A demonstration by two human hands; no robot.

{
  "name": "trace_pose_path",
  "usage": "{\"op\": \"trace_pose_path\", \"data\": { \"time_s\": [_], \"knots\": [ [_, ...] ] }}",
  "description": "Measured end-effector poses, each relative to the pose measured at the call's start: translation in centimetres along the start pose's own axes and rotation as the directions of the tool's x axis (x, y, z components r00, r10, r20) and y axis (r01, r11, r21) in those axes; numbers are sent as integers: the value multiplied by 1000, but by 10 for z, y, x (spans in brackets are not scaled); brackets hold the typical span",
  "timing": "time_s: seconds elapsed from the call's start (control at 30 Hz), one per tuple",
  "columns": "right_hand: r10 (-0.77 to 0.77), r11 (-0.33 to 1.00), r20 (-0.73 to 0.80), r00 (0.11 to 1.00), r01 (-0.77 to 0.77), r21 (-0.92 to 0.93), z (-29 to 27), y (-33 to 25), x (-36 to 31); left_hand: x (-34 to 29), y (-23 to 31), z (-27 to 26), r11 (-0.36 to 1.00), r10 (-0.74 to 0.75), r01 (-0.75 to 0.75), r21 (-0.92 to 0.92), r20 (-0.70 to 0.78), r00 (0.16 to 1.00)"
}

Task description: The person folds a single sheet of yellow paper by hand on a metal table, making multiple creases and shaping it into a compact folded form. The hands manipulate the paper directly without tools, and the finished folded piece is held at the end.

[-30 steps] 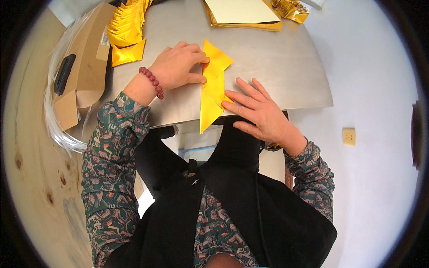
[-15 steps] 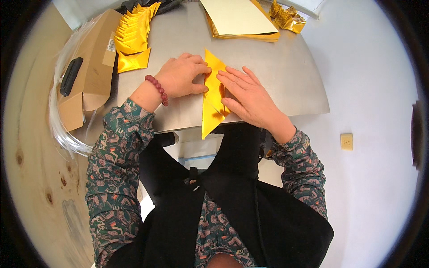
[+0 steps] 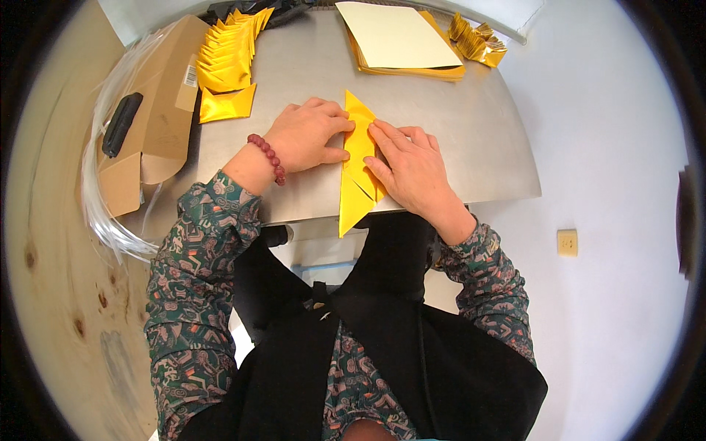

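A strip of folded gold paper (image 3: 358, 154) lies upright before me on the metal table, pointed at both ends, its near tip jutting past the table's front edge. Along its left side my left hand (image 3: 310, 136) is closed, with curled fingertips and thumb on the paper's edge. My right hand (image 3: 415, 173) grips the opposite edge between index finger and thumb, its other fingers bent. Slanting creases and a flap show on the paper's lower half.
Folded gold pieces (image 3: 226, 62) overlap in a row at the far left, beside an open cardboard box (image 3: 165, 103). A paper stack (image 3: 401, 37) and a pleated gold bundle (image 3: 476, 42) lie at the back. The metal table (image 3: 471, 140) has a curved right edge.
My right hand's fingers have drawn back from lying across the paper to its right edge and are more bent. My left hand stays at the left edge. The whole view has shifted slightly.
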State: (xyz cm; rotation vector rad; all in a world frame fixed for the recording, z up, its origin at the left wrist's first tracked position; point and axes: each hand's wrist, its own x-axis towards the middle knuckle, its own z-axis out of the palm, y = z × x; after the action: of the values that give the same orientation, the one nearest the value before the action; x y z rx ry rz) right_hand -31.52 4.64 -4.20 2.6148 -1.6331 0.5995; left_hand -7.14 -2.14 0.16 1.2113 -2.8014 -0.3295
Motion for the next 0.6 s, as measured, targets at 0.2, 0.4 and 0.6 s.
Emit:
{"op": "trace_pose_path", "data": {
  "time_s": [0.2,0.4,0.6],
  "knots": [
    [-116,989,-157,981,128,72,4,14,25,-2,3,1,1000,-10,10,-1,6,1000],
    [-128,986,-126,984,140,88,23,24,58,-4,5,0,1000,-24,25,-11,22,999],
    [-42,999,-32,999,42,8,25,19,74,-3,4,2,1000,-10,10,-6,19,1000]
  ]
}}
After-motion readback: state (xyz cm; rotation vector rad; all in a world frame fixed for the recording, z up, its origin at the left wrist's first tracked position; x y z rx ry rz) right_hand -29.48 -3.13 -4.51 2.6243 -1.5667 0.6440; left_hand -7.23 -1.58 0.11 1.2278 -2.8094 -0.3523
